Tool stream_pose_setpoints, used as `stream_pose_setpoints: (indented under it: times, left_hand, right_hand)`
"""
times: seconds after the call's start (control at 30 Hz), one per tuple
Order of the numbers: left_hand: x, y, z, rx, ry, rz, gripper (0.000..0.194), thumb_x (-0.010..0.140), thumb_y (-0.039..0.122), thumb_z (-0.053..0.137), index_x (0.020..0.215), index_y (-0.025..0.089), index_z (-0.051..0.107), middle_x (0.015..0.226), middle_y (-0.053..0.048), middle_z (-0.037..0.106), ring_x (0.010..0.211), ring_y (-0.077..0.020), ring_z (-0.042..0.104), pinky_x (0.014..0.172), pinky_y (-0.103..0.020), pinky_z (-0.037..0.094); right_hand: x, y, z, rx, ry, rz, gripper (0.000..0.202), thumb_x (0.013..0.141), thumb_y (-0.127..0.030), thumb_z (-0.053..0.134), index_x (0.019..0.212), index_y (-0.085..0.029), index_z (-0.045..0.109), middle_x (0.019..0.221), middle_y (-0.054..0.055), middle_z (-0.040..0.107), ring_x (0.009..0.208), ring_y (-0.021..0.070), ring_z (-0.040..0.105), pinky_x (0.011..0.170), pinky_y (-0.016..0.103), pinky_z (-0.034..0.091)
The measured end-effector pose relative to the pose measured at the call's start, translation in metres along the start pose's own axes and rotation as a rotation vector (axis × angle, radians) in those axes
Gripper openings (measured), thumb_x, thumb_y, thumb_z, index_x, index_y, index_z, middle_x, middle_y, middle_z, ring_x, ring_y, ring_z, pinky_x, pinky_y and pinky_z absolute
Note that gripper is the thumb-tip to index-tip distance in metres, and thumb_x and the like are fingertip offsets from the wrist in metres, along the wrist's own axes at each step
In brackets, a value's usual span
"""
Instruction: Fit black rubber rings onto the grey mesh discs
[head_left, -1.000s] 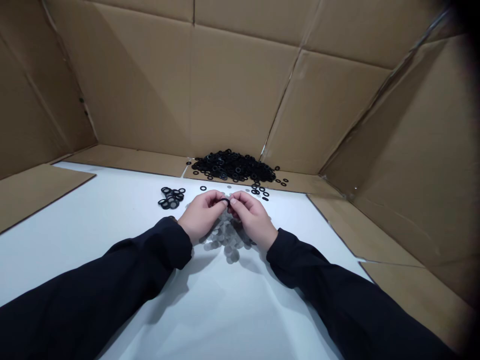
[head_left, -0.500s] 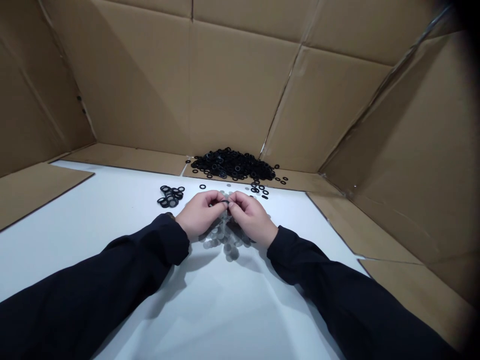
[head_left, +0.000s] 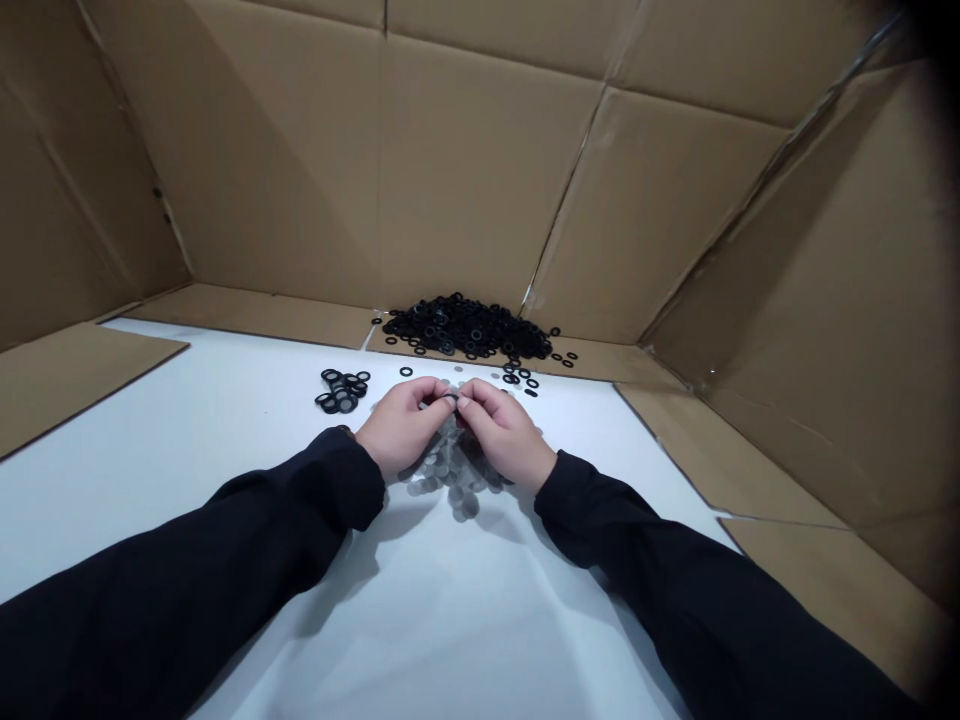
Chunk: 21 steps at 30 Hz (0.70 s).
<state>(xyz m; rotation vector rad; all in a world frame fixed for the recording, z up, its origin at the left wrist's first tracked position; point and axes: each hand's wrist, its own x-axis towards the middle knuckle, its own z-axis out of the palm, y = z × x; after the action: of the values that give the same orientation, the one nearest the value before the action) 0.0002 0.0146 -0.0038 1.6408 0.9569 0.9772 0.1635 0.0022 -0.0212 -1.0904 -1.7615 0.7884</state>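
Note:
My left hand (head_left: 403, 425) and my right hand (head_left: 504, 430) meet above a heap of grey translucent discs (head_left: 442, 470). Both are closed, thumbs and fingertips pinching one black ring washer (head_left: 451, 397) between them. Most of that ring is covered by the fingers, and I cannot tell whether a disc sits in it. To the left of my left hand lies a small cluster of black rings (head_left: 343, 390), some with grey discs in their centres.
A big pile of black rings (head_left: 465, 328) rests on the cardboard strip at the back. One loose ring (head_left: 406, 371) and several others lie in front of it on the white tabletop (head_left: 247, 420). Tall cardboard walls (head_left: 480, 160) enclose the back and sides.
Both hands stay almost in place, fingertips still together on the ring. The left hand has shifted very slightly to the right; the piles look the same.

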Motion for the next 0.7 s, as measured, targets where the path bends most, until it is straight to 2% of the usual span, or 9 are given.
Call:
stream_pose_setpoints:
  times: [0.17,0.3,0.5,0.7]
  left_hand:
    - [-0.0001,-0.0002,0.0003,0.022,0.052,0.024,0.021,0.081,0.036,0.056,0.074,0.017,0.053,0.066,0.004,0.048,0.059,-0.0097,0.04,0.056,-0.022,0.035]
    - [-0.0006,0.0013,0.001,0.012,0.054,0.02,0.023,0.081,0.038,0.056,0.072,0.018,0.051,0.063,0.004,0.046,0.056,-0.0094,0.039,0.054,-0.022,0.034]
    - [-0.0017,0.0013,0.0028,-0.028,-0.015,-0.039,0.024,0.079,0.039,0.058,0.071,0.017,0.051,0.06,0.005,0.046,0.053,-0.009,0.041,0.051,-0.022,0.034]
    - [-0.0006,-0.0021,0.0012,0.014,0.009,-0.015,0.02,0.078,0.036,0.058,0.075,0.016,0.055,0.062,0.004,0.049,0.054,-0.0092,0.042,0.051,-0.021,0.035]
  right_hand:
    - [0.002,-0.0035,0.0003,-0.073,-0.009,-0.032,0.022,0.093,-0.035,0.046,0.076,-0.021,0.047,0.066,-0.003,0.045,0.064,0.0136,0.041,0.061,0.026,0.035]
    - [0.0014,-0.0003,0.0009,0.035,-0.001,0.016,0.026,0.093,-0.039,0.046,0.075,-0.021,0.046,0.066,-0.004,0.044,0.061,0.0129,0.039,0.058,0.026,0.034]
    - [0.0012,0.0046,0.0019,0.205,0.01,0.071,0.029,0.091,-0.047,0.049,0.078,-0.021,0.05,0.068,-0.003,0.047,0.06,0.012,0.04,0.056,0.025,0.034]
    - [0.0019,0.0028,-0.0004,0.167,-0.03,0.074,0.026,0.089,-0.044,0.053,0.079,-0.02,0.051,0.069,-0.003,0.047,0.06,0.0116,0.039,0.055,0.026,0.033]
